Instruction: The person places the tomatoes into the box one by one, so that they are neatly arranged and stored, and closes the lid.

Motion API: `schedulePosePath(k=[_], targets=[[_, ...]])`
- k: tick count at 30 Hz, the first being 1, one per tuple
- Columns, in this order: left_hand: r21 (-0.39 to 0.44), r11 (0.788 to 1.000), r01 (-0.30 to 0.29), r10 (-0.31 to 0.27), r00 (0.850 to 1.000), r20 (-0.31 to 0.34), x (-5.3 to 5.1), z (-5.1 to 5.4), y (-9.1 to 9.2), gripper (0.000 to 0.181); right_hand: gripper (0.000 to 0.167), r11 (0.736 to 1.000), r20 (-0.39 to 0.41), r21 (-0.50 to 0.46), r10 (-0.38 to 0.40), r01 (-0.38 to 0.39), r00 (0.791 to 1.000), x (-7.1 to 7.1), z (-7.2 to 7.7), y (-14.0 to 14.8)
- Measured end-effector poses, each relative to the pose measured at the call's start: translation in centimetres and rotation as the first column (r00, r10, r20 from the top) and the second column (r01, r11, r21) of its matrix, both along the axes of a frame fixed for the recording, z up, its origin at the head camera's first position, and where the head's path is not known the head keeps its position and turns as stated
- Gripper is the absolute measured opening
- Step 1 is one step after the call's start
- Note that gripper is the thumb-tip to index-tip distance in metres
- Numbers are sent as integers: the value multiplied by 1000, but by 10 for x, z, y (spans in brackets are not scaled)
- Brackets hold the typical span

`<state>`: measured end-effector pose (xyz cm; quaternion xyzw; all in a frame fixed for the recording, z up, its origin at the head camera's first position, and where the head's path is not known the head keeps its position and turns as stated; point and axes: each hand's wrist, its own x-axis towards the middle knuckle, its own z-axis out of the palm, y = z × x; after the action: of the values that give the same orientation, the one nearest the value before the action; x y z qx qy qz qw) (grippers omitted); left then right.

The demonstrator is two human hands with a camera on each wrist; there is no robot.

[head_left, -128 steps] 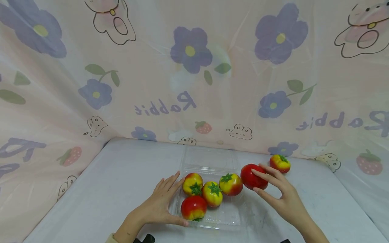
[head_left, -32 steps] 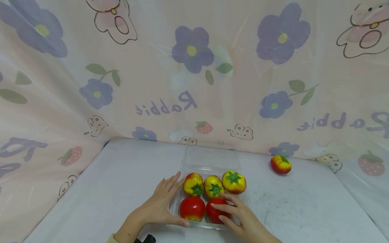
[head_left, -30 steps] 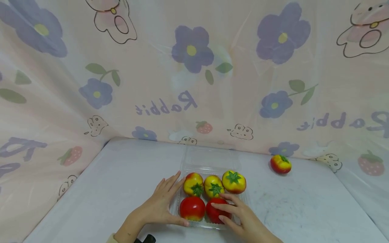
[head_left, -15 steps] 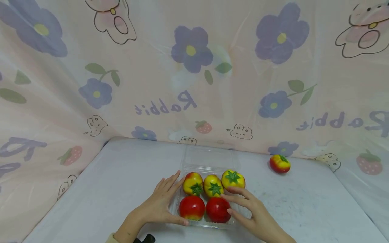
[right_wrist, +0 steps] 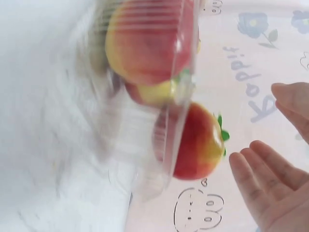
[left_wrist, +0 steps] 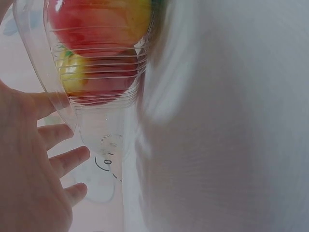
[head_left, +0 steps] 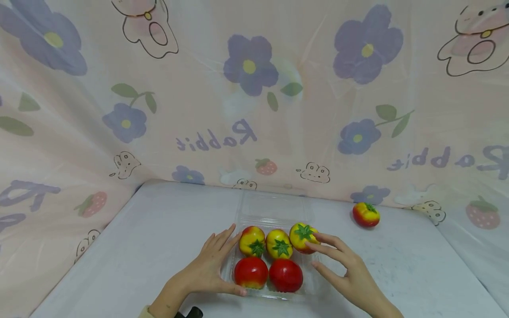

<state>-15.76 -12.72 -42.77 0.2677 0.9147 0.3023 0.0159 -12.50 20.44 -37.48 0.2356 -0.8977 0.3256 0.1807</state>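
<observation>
A clear plastic clamshell box (head_left: 278,297) lies with its lid (head_left: 274,205) folded back. Inside are several red-and-yellow fruits with green leafy tops, resembling tomatoes or persimmons: a front left fruit (head_left: 251,272), front right fruit (head_left: 286,275), back left fruit (head_left: 250,238), back middle fruit (head_left: 279,242) and back right fruit (head_left: 301,234). My left hand (head_left: 208,269) rests along the box's left side, fingers spread, thumb at its front edge. My right hand (head_left: 346,269) hovers by the back right fruit; in the right wrist view its loose fingers (right_wrist: 246,176) are apart from that fruit.
Another red-and-yellow fruit (head_left: 366,215) sits alone at the back right of the white table (head_left: 159,247). A patterned curtain (head_left: 214,97) hangs behind the table. Below my left wrist a black object (head_left: 194,312) shows at the frame's bottom edge.
My right hand brought a red fruit into the box's front right, then let go and moved up and right towards the back right fruit. The fruits inside shifted into two rows. My left hand stayed.
</observation>
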Motion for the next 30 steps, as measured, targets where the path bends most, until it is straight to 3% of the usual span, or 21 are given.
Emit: schedulePosePath(k=[10, 14, 30], targets=[[-5, 1000, -3, 3, 1000, 10, 0, 1, 0, 116, 47, 995, -108, -94, 27, -37, 994, -8, 4, 18], [-7, 1000, -5, 5, 1000, 5, 0, 1, 0, 116, 49, 996, -133, -85, 5, -17, 991, -11, 4, 25], [1, 1000, -1, 1, 1000, 6, 0, 2, 0, 116, 50, 996, -154, -87, -37, 23, 987, -19, 5, 40]])
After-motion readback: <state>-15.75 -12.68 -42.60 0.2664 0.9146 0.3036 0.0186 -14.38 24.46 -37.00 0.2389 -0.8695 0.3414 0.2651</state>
